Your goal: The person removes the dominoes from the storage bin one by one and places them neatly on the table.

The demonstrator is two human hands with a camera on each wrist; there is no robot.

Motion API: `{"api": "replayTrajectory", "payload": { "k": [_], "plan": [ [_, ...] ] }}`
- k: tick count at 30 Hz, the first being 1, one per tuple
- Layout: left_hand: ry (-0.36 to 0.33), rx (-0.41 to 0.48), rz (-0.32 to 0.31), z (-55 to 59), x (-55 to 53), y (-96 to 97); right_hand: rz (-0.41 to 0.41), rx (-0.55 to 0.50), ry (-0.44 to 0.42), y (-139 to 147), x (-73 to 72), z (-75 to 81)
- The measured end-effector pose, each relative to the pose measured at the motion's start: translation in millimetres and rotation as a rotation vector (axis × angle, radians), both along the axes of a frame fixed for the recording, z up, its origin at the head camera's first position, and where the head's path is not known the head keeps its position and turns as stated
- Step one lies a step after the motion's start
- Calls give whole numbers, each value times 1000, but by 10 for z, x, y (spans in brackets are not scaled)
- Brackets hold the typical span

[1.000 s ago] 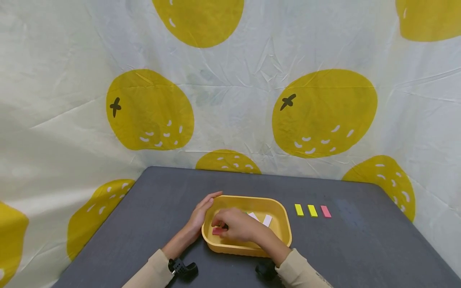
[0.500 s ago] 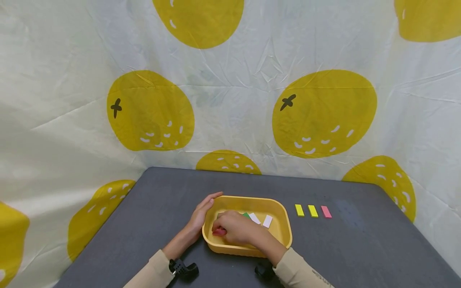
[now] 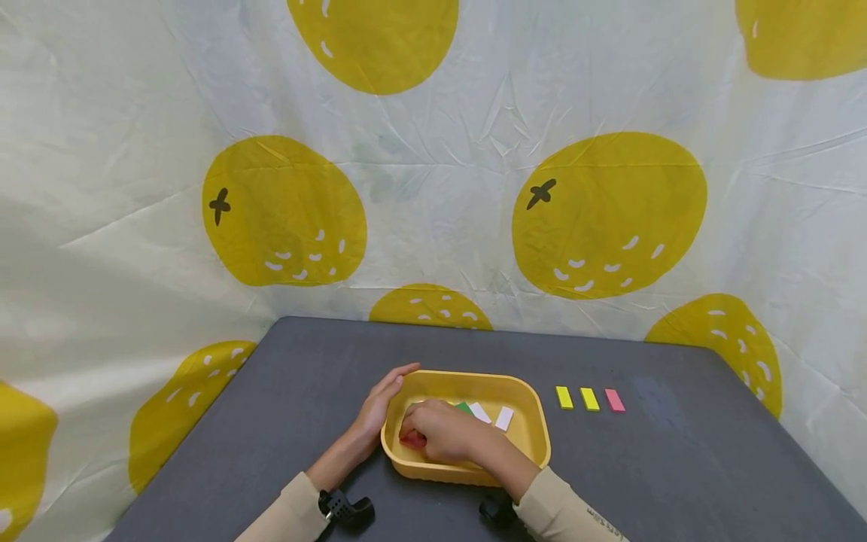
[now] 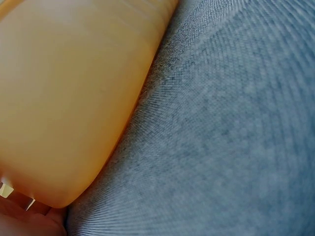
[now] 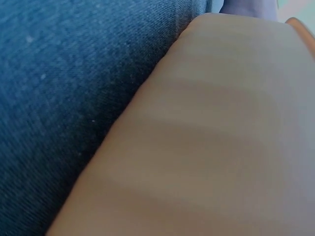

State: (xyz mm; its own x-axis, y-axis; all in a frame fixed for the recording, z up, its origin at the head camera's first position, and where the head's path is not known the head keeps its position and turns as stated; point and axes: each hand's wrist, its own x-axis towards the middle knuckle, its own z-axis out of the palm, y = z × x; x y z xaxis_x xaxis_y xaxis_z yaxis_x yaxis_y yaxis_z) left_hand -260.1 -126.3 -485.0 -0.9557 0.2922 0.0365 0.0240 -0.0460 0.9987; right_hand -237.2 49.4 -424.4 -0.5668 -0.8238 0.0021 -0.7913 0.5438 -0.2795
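A yellow plastic tub [image 3: 467,473] sits on the dark grey table. My left hand [image 3: 374,410] rests along the tub's left wall with its fingers straight; in the left wrist view part of the hand [image 4: 32,221] shows beside the tub wall [image 4: 74,98]. Reaching into the left part of the tub, my right hand [image 3: 440,430] has its fingers curled around a red block [image 3: 413,439], partly hidden by the hand. Beyond the knuckles lie a green block [image 3: 464,408] and two white blocks, one [image 3: 479,412] leaning close to the green and the other [image 3: 504,418] farther right.
Right of the tub, two yellow blocks [image 3: 565,397] and a pink block [image 3: 615,400] stand in a row on the table [image 3: 677,467]. A white cloth with yellow fruit prints [image 3: 433,226] hangs behind the table's far edge.
My right hand has curled tighter and lower over the red block, and the green block has come into sight behind it. The left hand stays at the tub's side.
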Motion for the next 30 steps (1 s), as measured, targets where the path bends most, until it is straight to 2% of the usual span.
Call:
{"api": "replayTrajectory", "payload": {
  "k": [4, 13, 30],
  "plan": [
    [0, 18, -10, 0, 4, 5, 39, -14, 28, -2, -4, -15],
    [-18, 38, -15, -17, 20, -5, 46, -26, 15, -12, 2, -40],
    [-9, 45, -26, -14, 5, -6, -71, -94, -60, 76, 30, 107]
  ]
}}
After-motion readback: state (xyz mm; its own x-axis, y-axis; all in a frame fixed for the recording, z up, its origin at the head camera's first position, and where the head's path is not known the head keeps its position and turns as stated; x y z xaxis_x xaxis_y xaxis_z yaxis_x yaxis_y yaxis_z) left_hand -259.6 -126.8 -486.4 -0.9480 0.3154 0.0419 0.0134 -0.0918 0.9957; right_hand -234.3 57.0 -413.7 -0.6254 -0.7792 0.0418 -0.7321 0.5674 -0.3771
